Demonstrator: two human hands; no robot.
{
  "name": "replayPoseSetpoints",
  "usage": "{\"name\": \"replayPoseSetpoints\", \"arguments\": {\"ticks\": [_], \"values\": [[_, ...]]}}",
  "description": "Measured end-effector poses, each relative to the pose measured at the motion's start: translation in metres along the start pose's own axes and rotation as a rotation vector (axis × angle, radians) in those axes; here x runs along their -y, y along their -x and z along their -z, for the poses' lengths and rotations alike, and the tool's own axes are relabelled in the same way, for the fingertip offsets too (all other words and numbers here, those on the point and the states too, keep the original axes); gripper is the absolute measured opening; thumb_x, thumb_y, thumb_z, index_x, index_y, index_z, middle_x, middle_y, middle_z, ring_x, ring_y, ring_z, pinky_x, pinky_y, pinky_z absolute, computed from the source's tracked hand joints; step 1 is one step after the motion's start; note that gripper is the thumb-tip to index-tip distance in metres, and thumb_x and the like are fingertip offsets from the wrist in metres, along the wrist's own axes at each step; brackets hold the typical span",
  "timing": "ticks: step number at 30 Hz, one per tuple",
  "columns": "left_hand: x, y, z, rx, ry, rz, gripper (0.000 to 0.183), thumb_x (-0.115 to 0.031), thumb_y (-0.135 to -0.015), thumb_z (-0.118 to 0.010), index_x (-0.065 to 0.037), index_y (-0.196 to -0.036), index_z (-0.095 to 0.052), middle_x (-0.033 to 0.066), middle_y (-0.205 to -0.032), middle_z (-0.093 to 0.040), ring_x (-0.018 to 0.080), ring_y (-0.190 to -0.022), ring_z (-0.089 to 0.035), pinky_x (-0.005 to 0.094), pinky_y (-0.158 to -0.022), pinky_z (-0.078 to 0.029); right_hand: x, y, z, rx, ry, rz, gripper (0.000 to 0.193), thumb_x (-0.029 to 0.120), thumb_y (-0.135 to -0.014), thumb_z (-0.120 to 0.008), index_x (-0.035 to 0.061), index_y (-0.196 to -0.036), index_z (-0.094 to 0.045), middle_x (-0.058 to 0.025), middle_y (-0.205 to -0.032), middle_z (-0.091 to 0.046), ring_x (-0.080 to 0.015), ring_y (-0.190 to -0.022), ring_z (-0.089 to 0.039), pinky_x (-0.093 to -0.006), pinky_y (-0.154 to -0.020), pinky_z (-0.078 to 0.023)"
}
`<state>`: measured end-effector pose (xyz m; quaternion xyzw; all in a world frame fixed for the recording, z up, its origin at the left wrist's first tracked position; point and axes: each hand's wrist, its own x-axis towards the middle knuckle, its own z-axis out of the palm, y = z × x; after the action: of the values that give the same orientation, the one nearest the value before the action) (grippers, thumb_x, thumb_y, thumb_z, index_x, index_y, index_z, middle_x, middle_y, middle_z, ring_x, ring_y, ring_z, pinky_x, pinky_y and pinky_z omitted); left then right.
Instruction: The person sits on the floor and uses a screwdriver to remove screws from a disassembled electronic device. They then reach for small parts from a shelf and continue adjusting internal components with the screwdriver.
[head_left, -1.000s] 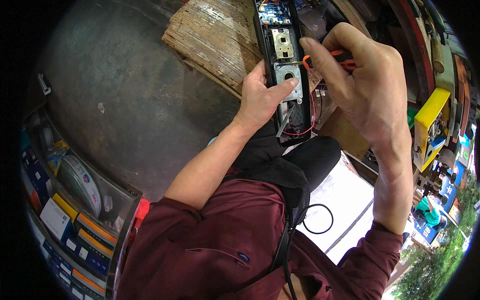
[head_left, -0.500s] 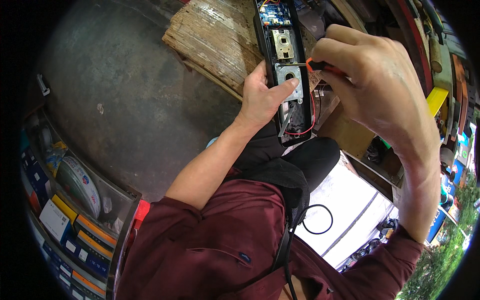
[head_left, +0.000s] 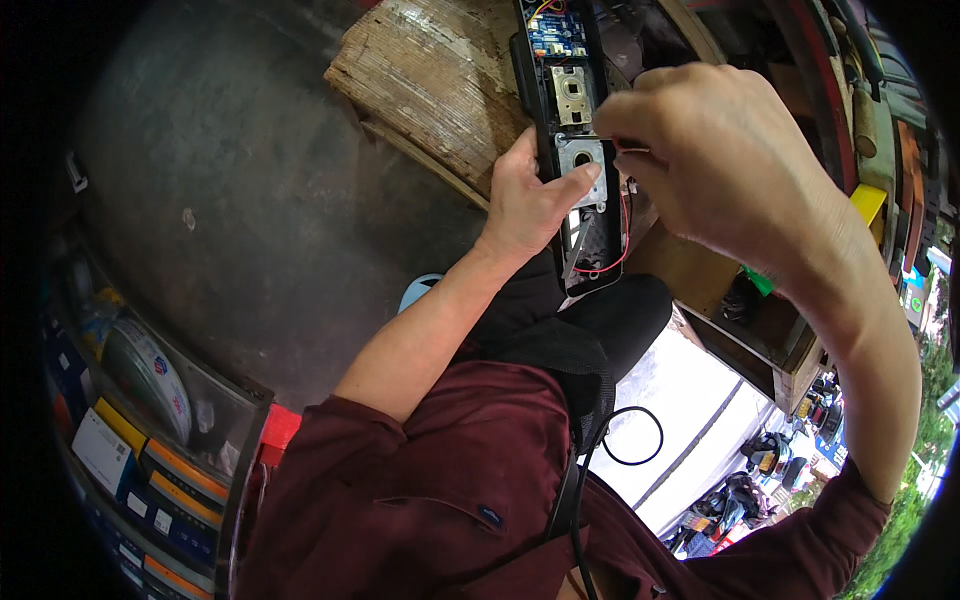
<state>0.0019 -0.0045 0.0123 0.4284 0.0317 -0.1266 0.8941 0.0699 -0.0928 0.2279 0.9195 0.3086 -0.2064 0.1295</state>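
A long black housing (head_left: 528, 90), open-faced, lies above my knees, its far end over the wooden bench. My left hand (head_left: 532, 195) grips its left side, thumb pressed on a grey metal plate (head_left: 590, 190) with a round hole. My right hand (head_left: 690, 150) is closed round a screwdriver, its red and black handle (head_left: 628, 146) mostly hidden by the fingers. The thin shaft reaches left to the upper edge of the plate. Farther up the housing are a second metal plate (head_left: 571, 95) with a square hole and a blue circuit board (head_left: 557, 35). A red wire (head_left: 608, 265) loops at the near end.
A worn wooden bench (head_left: 430, 75) stands at the far side. At the lower left, a glass-sided case (head_left: 245, 440) holds several boxes and a white roll (head_left: 150, 375). A wooden shelf unit (head_left: 690, 270) is on the right. A thin black cable (head_left: 660, 440) loops beside my shirt.
My right hand has turned and shifted slightly left and down, covering more of the screwdriver handle. My right forearm has swung outward. My left hand keeps its hold on the housing.
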Motion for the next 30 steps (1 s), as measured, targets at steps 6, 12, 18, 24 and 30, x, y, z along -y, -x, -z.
{"name": "replayPoseSetpoints", "arguments": {"ticks": [6, 12, 18, 24, 30], "values": [[0.001, 0.003, -0.002, -0.002, -0.047, 0.019, 0.033, -0.004, -0.091, -0.073, 0.004, -0.121, -0.061, 0.0062, -0.103, -0.072, 0.0108, -0.087, -0.068, 0.0272, -0.078, -0.057, -0.002, 0.0, -0.01, -0.088, -0.202, -0.211, 0.02, 0.007, -0.078, -0.073, 0.0018, -0.096, -0.08, -0.0193, -0.081, -0.075, -0.0347, -0.078, -0.075, -0.0401, -0.072, -0.059], [-0.004, -0.001, -0.001, 0.046, 0.057, 0.045, 0.033, -0.005, -0.093, -0.072, 0.003, -0.123, -0.06, 0.0069, -0.108, -0.071, 0.0119, -0.092, -0.067, 0.0277, -0.082, -0.056, -0.004, 0.04, -0.013, -0.274, -0.215, -0.223, 0.027, 0.011, -0.086, -0.073, 0.0015, -0.11, -0.076, -0.0206, -0.095, -0.076, -0.0329, -0.089, -0.075, -0.0391, -0.078, -0.057], [-0.006, 0.003, 0.005, 0.069, 0.022, 0.066, 0.034, -0.01, -0.093, -0.071, 0.002, -0.123, -0.06, 0.0075, -0.109, -0.07, 0.012, -0.096, -0.065, 0.0286, -0.087, -0.053, 0.014, 0.061, -0.08, -0.513, -1.109, -0.554, 0.023, 0.006, -0.098, -0.07, -0.0002, -0.12, -0.07, -0.0083, -0.095, -0.073, -0.0108, -0.087, -0.064, -0.0255, -0.08, -0.052], [-0.006, 0.002, 0.006, 0.124, 0.033, 0.078, 0.042, -0.003, -0.088, -0.069, 0.002, -0.128, -0.057, 0.0067, -0.112, -0.069, 0.013, -0.101, -0.065, 0.029, -0.092, -0.052, 0.034, 0.035, -0.113, -0.505, -1.277, -0.681, 0.028, 0.011, -0.087, -0.077, -0.0016, -0.11, -0.068, -0.0129, -0.088, -0.075, -0.0127, -0.08, -0.066, -0.0295, -0.074, -0.054], [-0.003, 0.003, 0.008, 0.175, -0.004, 0.018, 0.049, -0.002, -0.085, -0.072, 0.001, -0.131, -0.054, 0.0072, -0.121, -0.065, 0.015, -0.111, -0.062, 0.0307, -0.101, -0.049, 0.03, -0.004, -0.117, -0.4, -1.066, -0.693, 0.036, 0.024, -0.078, -0.074, -0.0013, -0.105, -0.077, -0.0219, -0.088, -0.076, -0.0362, -0.083, -0.075, -0.0442, -0.08, -0.057]]}}
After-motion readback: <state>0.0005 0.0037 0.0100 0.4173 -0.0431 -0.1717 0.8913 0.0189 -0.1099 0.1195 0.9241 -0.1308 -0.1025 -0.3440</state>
